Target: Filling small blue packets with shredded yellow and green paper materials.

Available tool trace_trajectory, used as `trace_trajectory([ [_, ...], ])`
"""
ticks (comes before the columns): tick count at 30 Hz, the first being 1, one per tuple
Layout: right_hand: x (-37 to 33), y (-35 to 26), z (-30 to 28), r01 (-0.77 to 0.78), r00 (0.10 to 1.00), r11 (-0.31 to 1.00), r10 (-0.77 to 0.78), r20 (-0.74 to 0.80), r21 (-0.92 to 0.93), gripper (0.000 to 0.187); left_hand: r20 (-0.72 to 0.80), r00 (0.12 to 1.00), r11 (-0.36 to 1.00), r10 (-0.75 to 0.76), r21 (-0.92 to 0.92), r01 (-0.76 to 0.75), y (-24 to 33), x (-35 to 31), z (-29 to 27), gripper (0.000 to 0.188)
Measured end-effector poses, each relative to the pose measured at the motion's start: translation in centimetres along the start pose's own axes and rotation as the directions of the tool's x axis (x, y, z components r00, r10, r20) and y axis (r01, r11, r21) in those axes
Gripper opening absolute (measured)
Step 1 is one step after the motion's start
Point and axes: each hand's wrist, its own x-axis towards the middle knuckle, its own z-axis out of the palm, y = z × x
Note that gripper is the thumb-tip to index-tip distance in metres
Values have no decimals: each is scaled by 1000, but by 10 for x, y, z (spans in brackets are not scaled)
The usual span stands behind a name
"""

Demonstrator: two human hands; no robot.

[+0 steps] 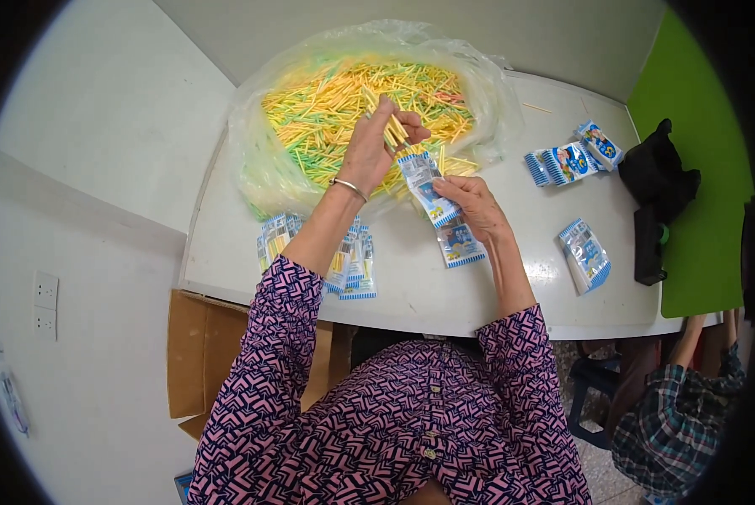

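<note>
My left hand (365,153) is closed around a small bunch of thin yellow sticks (395,131), over the front of a large clear plastic bag (251,164). Loose yellow, green and a few pink sticks (335,114) fill that bag. To its right, my right hand (480,209) pinches a blue-and-white packet (422,180) by its side, the packet's upper end close to the bunch. Another blue-and-white packet (461,244) shows just below, partly covered by the held one; whether it is also gripped is unclear. My left forearm hides part of several stick-filled packets (359,268).
More packets (569,162) lie in a pile at the right, with a single packet (584,255) nearer. A black object (659,172) stands against a green partition (697,160). An open cardboard box (188,353) sits below the table's left edge. Another person's plaid sleeve (672,412) shows at lower right.
</note>
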Motion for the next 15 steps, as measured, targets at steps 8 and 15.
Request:
trace_trajectory([
  [8,-12,-7,-10,-46,994,994,55,91,-99,21,70,997,987,28,154,-39,-5,-20,17,37],
  [15,-20,-11,-15,-10,991,961,46,127,-276,21,69,993,991,-92,-92,98,-3,-29,9,31],
])
